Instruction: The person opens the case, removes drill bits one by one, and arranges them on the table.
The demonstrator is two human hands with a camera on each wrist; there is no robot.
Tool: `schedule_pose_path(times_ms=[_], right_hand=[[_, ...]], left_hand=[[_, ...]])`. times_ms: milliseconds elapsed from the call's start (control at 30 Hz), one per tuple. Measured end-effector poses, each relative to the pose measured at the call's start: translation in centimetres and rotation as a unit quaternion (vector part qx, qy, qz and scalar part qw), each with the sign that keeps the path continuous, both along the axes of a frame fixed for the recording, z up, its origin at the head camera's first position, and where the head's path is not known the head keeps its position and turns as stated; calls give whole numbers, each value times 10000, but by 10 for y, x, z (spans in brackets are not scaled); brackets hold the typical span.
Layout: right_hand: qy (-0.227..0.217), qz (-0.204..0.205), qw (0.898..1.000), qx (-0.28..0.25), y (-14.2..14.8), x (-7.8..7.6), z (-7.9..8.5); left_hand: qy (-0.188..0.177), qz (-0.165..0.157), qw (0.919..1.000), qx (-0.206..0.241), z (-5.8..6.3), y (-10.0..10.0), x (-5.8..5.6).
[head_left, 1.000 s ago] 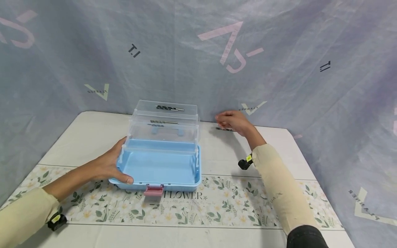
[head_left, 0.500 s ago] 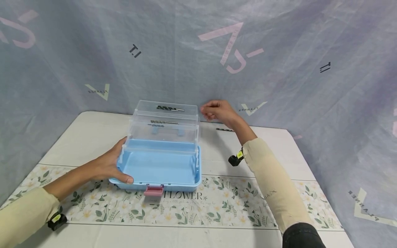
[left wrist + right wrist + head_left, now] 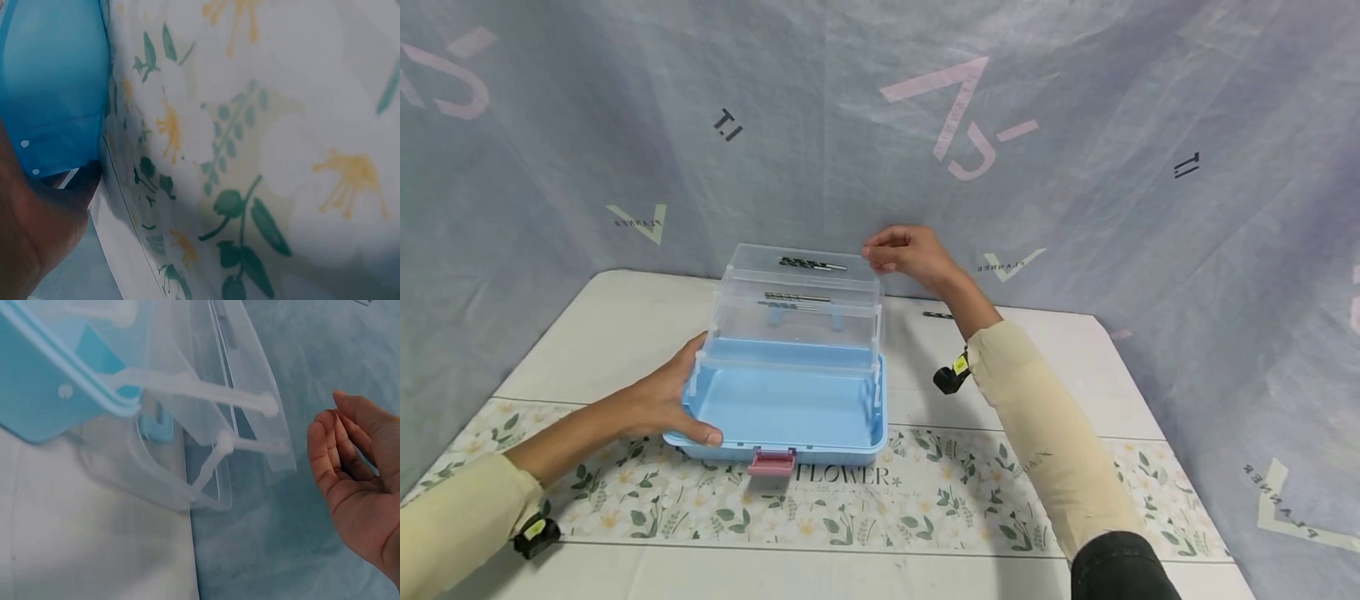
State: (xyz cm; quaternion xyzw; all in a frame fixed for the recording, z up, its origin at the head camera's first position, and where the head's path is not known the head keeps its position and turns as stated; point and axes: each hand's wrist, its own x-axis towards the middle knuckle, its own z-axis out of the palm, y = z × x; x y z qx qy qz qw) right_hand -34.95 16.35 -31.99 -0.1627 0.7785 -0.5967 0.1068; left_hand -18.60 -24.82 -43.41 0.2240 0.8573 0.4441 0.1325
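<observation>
My left hand (image 3: 670, 404) grips the left side of a light blue storage box (image 3: 790, 457), its thumb over the front rim. In the left wrist view the box's blue wall (image 3: 56, 81) lies against that hand. Clear trays (image 3: 752, 275) stand fanned up behind the open base. Drill bits (image 3: 808, 264) lie in the top tray and more bits (image 3: 797, 297) in the one below. My right hand (image 3: 910, 254) is at the top tray's right end, fingers bent toward the thumb. In the right wrist view the fingertips (image 3: 325, 419) show no object, but their far side is hidden.
A drill bit (image 3: 937, 315) lies on the table behind the right forearm. The box's pink latch (image 3: 772, 462) hangs at the front. A grey-blue printed cloth (image 3: 820, 125) rises behind the table. A floral mat strip (image 3: 820, 512) crosses the front.
My right hand has moved left and up from above the drill bit on the table to the top tray's right end. My left hand and the box have stayed put.
</observation>
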Motion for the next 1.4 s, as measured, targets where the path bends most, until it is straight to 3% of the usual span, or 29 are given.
schedule_pose_path(times_ms=[133, 267, 533, 800, 1133, 1233, 1400], right_hand=[[160, 40, 9998, 63, -13, -1, 1], [489, 22, 9976, 497, -24, -5, -3], [1423, -158, 9727, 1829, -41, -11, -5], [1522, -247, 9577, 2430, -51, -13, -9], [1603, -97, 9558, 2462, -56, -12, -14], [1769, -107, 9488, 2614, -57, -12, -15], [2043, -55, 9264, 3162, -60, -11, -14]], left_hand=[[4, -21, 10000, 43, 0, -1, 0], [-5, -6, 10000, 32, 0, -2, 1], [31, 56, 9999, -133, 2, -2, 2], [51, 68, 9998, -204, 1, -3, 1], [-57, 84, 9997, -225, 1, -1, 0], [-58, 73, 9998, -180, 1, -1, 0], [2, 82, 9997, -221, 2, 0, 1]])
